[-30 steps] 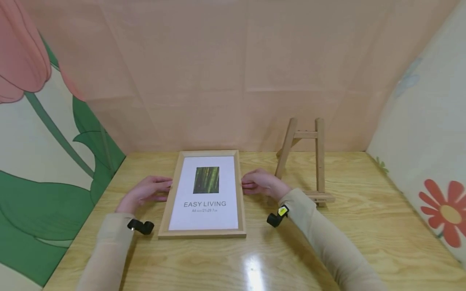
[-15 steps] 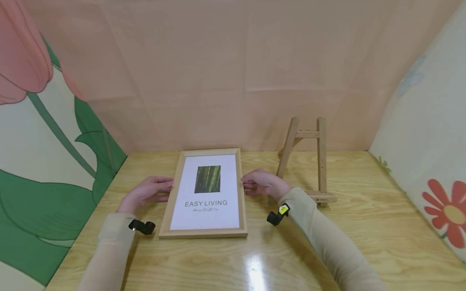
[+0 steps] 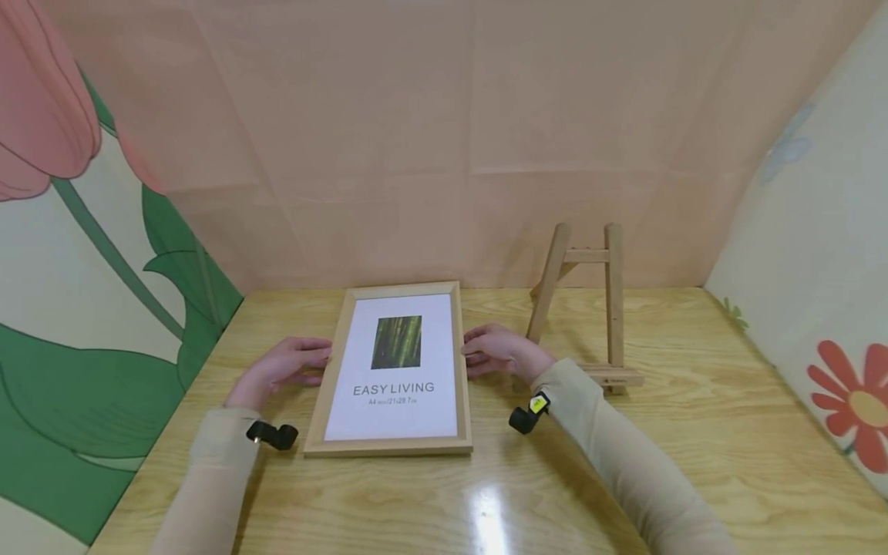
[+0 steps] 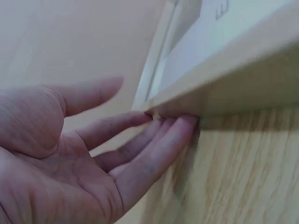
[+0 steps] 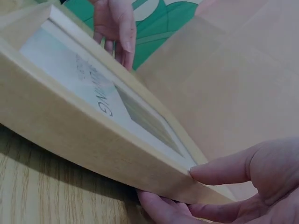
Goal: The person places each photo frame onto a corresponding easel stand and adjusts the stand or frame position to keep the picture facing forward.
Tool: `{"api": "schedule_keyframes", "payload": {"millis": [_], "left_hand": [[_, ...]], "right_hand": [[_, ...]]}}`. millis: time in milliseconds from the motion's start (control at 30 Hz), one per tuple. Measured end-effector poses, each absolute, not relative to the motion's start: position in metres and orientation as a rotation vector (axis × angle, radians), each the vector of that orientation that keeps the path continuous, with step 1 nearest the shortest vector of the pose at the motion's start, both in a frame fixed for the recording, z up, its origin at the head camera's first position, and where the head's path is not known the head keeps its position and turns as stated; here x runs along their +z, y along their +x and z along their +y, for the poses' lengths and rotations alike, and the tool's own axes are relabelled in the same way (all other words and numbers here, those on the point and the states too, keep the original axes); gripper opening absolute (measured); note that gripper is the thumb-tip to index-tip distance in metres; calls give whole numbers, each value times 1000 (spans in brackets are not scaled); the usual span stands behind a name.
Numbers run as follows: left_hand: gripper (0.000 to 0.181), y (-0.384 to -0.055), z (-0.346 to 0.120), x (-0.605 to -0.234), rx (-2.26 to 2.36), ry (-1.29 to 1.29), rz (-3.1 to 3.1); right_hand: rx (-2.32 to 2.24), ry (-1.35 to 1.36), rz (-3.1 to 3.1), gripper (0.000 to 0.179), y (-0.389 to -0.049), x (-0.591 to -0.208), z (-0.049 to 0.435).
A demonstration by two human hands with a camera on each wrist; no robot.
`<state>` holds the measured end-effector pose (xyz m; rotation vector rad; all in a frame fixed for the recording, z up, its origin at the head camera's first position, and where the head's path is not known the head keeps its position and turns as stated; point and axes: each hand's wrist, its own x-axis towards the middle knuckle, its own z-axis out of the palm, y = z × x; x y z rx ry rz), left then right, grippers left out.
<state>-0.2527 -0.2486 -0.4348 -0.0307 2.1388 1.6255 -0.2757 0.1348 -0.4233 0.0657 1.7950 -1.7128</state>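
Observation:
A light wooden picture frame point(image 3: 398, 445) lies between my hands, its white insert reading EASY LIVING under a small green photo. At its right edge, my right hand point(image 3: 499, 347) grips the frame, thumb on the side and fingers underneath, as the right wrist view shows. That side is tipped up a little, with shadow below it. On the opposite edge, my left hand point(image 3: 287, 362) has its fingers extended; in the left wrist view the fingertips point(image 4: 187, 122) meet the frame's lower edge while the thumb point(image 4: 96, 94) stays off it.
A small wooden easel point(image 3: 612, 301) stands at the right, just beyond my right hand. The wood-grain table point(image 3: 388, 501) runs back to a pink cloth backdrop point(image 3: 375, 154). Floral panels border both sides, with a red flower point(image 3: 867, 407) on the right one.
The frame's far right corner has risen slightly, so its right side is a bit higher. Both hands keep their places at its edges, and the easel stays put.

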Motion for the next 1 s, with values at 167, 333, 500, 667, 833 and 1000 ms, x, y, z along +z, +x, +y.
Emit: {"api": "schedule_keyframes", "payload": {"millis": [167, 333, 500, 667, 833, 1000], "left_hand": [[45, -251, -248, -436, 1645, -55, 2117], [43, -248, -252, -436, 1713, -81, 2054], [46, -244, -253, -432, 1758, -107, 2036], [51, -238, -255, -429, 1787, -77, 2059], [53, -233, -255, -427, 1822, -93, 2122], [56, -229, -252, -422, 1834, -91, 2166]], "right_hand": [[-1686, 49, 1838, 40, -274, -420, 134], [-1701, 26, 1839, 41, -272, -421, 134], [-1728, 30, 1820, 46, -272, -422, 136], [-1751, 36, 1794, 51, -271, -422, 137], [-1801, 29, 1768, 54, -270, -421, 137], [-1841, -9, 1742, 52, -269, -417, 139]]}}
